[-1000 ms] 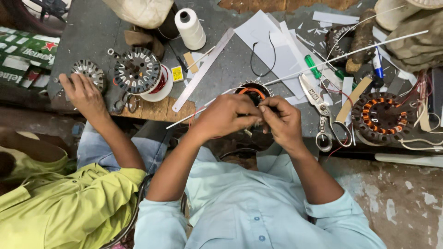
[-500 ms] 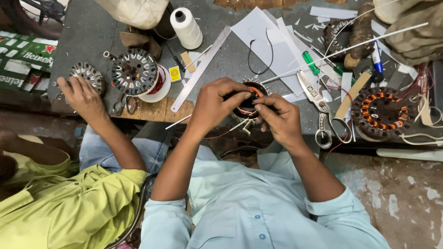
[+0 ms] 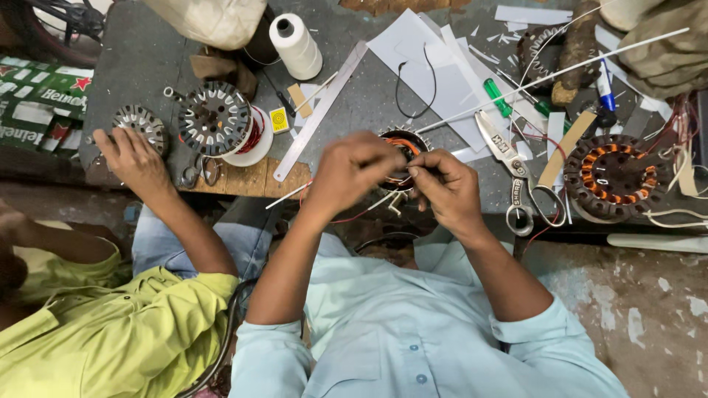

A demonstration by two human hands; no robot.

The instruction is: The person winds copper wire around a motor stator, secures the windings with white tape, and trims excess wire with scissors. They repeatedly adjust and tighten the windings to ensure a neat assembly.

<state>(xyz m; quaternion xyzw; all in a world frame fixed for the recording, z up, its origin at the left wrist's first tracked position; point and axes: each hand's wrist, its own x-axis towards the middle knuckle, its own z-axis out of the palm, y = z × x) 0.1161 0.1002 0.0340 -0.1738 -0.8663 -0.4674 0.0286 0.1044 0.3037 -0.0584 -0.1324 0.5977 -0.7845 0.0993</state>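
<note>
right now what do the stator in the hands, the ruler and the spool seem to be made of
Stator: dark metal core, likely steel, wound with glossy orange-brown wire that looks like enamelled copper. Left hand and right hand hide most of it.
Ruler: dull grey metal, probably steel; flat, thin, faint sheen.
Spool: white thread, matte, wound in fine ridges; its core cannot be judged.

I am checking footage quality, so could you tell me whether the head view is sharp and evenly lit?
Head view: light is soft and even, without harsh shadows or glare; the left hand shows slight motion blur; the right hand, scissors and thread spool are sharp.
</note>
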